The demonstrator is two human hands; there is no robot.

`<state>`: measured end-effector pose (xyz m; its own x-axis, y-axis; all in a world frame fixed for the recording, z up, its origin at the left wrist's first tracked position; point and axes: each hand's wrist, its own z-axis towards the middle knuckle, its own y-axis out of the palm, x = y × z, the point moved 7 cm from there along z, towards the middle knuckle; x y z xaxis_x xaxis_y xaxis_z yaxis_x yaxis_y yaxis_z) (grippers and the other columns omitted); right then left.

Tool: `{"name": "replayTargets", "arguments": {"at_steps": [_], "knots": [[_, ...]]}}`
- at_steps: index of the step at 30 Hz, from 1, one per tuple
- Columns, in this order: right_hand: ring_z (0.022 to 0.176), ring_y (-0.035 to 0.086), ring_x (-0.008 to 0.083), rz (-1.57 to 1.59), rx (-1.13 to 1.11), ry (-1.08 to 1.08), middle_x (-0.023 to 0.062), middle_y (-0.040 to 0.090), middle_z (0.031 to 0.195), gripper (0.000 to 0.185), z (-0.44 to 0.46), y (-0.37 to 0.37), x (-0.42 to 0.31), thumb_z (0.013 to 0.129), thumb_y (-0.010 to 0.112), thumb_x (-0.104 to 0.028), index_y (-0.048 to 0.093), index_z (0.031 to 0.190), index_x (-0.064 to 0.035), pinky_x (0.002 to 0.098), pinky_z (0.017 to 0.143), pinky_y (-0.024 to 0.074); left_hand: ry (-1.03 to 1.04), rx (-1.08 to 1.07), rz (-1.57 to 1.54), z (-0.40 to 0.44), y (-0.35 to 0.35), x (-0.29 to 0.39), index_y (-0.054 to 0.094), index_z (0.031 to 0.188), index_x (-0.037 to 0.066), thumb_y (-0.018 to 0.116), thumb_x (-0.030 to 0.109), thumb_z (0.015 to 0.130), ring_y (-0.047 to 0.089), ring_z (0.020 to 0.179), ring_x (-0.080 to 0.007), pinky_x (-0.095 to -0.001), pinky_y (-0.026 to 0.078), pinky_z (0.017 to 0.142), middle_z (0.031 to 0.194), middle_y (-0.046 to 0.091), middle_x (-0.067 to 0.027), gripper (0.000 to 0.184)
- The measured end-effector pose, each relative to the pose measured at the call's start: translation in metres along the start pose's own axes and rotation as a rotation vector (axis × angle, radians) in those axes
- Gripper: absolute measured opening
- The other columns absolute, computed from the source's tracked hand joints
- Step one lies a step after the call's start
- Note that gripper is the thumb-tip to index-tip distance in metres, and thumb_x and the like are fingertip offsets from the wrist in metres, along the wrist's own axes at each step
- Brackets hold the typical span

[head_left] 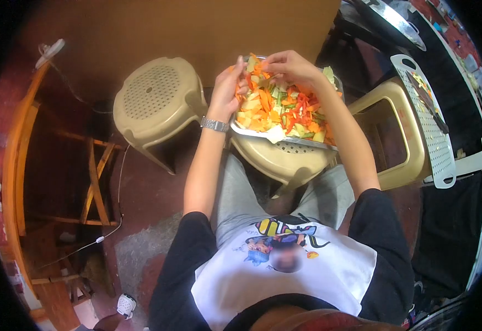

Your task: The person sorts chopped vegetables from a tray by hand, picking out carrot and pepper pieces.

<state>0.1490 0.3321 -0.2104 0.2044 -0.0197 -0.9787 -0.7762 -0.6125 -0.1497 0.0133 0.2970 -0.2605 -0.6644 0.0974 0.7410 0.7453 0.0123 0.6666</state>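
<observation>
A metal tray (314,144) heaped with chopped vegetables (266,103) rests on a beige plastic stool (263,160) between my knees. Orange strips, red and green slices and pale yellow-green pieces are mixed in it. My left hand (230,91), with a metal watch (214,124) at the wrist, is over the tray's left edge, its fingers curled. Bits of orange show beside it; what it grips is hidden. My right hand (292,67) hovers over the far side of the heap, fingertips pinched together near orange pieces. What lies in that pinch is too small to make out.
Another beige stool (153,91) stands to the left. On the right, a white perforated chopping board (431,127) with a dark-handled knife (438,120) and vegetable scraps lies on a third stool (387,99). A pan (392,22) is at upper right. A white cord (121,193) trails along the floor.
</observation>
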Motion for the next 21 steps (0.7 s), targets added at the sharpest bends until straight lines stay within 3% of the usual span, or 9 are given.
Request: {"name": "replayTargets", "arguments": {"at_steps": [5,8,11,13,14,15,16,19,21], "knots": [[0.063,0.059,0.0088,-0.198,-0.069,-0.034,0.0055,0.063,0.078,0.022,-0.001,0.011,0.002,0.079,0.066,-0.018,0.062,0.091,-0.0001,0.0187,0.054,0.0465,0.090,0.068,0.091,0.008,0.008,-0.008,0.050,0.082,0.005,0.052,0.027,0.090,0.033,0.046,-0.0047,-0.0163,0.025,0.037,0.062,0.043,0.0015,0.023],[0.066,0.061,0.0094,-0.168,0.012,-0.039,0.0082,0.063,0.076,0.025,-0.003,-0.009,0.007,0.078,0.067,-0.018,0.062,0.093,0.0010,0.0190,0.055,0.0469,0.153,0.142,-0.054,0.008,-0.017,-0.001,0.048,0.079,0.006,0.050,0.027,0.091,0.032,0.045,-0.0057,-0.0164,0.024,0.036,0.056,0.038,0.0027,0.024],[0.069,0.064,0.0176,-0.677,0.166,0.013,0.0109,0.064,0.073,0.025,-0.006,-0.025,-0.001,0.077,0.067,-0.017,0.063,0.095,-0.0002,0.0258,0.058,0.0497,-0.097,-0.031,-0.429,0.013,-0.029,-0.011,0.045,0.077,0.008,0.045,0.031,0.093,0.036,0.047,-0.0081,-0.0206,0.033,0.044,0.052,0.034,0.0033,0.028],[0.071,0.064,0.0237,-1.052,0.251,-0.099,0.0126,0.064,0.073,0.023,0.000,-0.019,-0.008,0.075,0.067,-0.017,0.065,0.091,-0.0015,0.0315,0.061,0.0505,-0.325,-0.147,-0.728,0.009,-0.025,-0.019,0.044,0.076,0.009,0.041,0.032,0.094,0.039,0.050,-0.0102,-0.0228,0.040,0.052,0.050,0.034,0.0024,0.029],[0.071,0.064,0.0267,-1.240,0.295,-0.156,0.0134,0.064,0.073,0.022,0.003,-0.014,-0.008,0.074,0.067,-0.018,0.066,0.089,-0.0021,0.0343,0.063,0.0509,-0.297,-0.032,-0.708,0.002,-0.023,-0.018,0.045,0.075,0.008,0.041,0.031,0.094,0.039,0.050,-0.0101,-0.0223,0.039,0.051,0.051,0.034,0.0020,0.030],[0.074,0.062,0.0323,-1.323,0.483,-0.501,0.0140,0.065,0.076,0.018,0.005,-0.007,-0.010,0.072,0.067,-0.017,0.068,0.084,-0.0035,0.0388,0.068,0.0502,-0.266,0.080,-0.686,-0.004,-0.018,-0.018,0.045,0.075,0.007,0.041,0.031,0.094,0.039,0.051,-0.0100,-0.0217,0.039,0.049,0.051,0.034,0.0016,0.031],[0.072,0.063,0.0305,-1.238,0.413,-0.392,0.0141,0.065,0.074,0.017,0.028,-0.008,0.005,0.071,0.067,-0.016,0.067,0.082,-0.0024,0.0381,0.067,0.0505,-0.235,0.191,-0.663,-0.008,-0.017,-0.016,0.045,0.074,0.006,0.041,0.030,0.094,0.038,0.051,-0.0099,-0.0212,0.038,0.048,0.052,0.034,0.0012,0.032],[0.066,0.064,0.0249,-1.031,0.214,-0.105,0.0134,0.065,0.068,0.015,0.071,0.010,0.026,0.069,0.067,-0.013,0.066,0.075,0.0005,0.0357,0.062,0.0510,-0.367,-0.074,-0.740,0.001,-0.029,-0.021,0.045,0.074,0.007,0.043,0.035,0.093,0.036,0.045,-0.0083,-0.0191,0.033,0.039,0.053,0.035,0.0013,0.034],[0.060,0.064,0.0209,-0.973,0.088,0.029,0.0116,0.064,0.062,0.014,0.070,0.024,0.029,0.068,0.065,-0.011,0.064,0.071,0.0017,0.0336,0.058,0.0511,-0.315,-0.059,-0.627,0.001,-0.040,-0.020,0.045,0.074,0.008,0.045,0.038,0.092,0.032,0.041,-0.0072,-0.0180,0.027,0.034,0.053,0.035,0.0019,0.035]]}}
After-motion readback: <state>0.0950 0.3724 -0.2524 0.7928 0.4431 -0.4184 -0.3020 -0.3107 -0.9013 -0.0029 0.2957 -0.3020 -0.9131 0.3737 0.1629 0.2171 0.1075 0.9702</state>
